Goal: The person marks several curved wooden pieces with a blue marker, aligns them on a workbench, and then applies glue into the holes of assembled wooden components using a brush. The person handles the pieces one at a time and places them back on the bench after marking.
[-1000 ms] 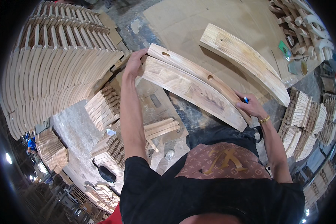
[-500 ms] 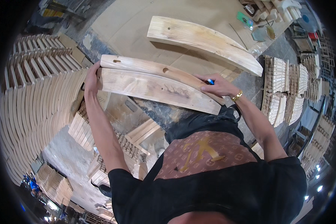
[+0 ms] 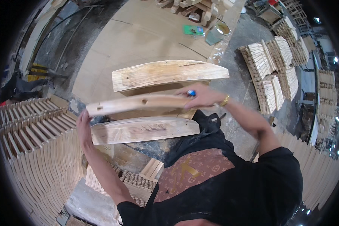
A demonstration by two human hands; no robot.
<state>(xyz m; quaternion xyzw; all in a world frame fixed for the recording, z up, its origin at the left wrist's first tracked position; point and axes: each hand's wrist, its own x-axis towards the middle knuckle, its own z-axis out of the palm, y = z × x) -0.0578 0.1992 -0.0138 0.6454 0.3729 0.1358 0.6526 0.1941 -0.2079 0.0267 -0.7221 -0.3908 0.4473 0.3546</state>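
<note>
A curved wooden rail (image 3: 120, 105) with holes in its face is held level between my two hands. Its left end is gripped by my left hand (image 3: 84, 121), whose fingers are partly out of sight. My right hand (image 3: 204, 96) closes on the other end, with a blue-tipped pen (image 3: 191, 92) also tucked in its fingers. Just below the rail, nearer to me, lies a broad curved wooden board (image 3: 147, 130) with dark marks on its face. Beyond the rail rests a second broad curved board (image 3: 169, 71). The rail and right hand are slightly blurred.
Brown sheeting (image 3: 101, 56) covers the worktable. At its far end are a cup (image 3: 216, 34), a green card (image 3: 194, 30) and a heap of wooden parts (image 3: 199, 8). Stacks of curved slats (image 3: 45, 162) stand on the left, and more wood stacks (image 3: 269, 71) on the right.
The rail has come up off the near board and moved away from me, leaving a gap between them. Both hands still hold it. The whole view has shifted and turned.
</note>
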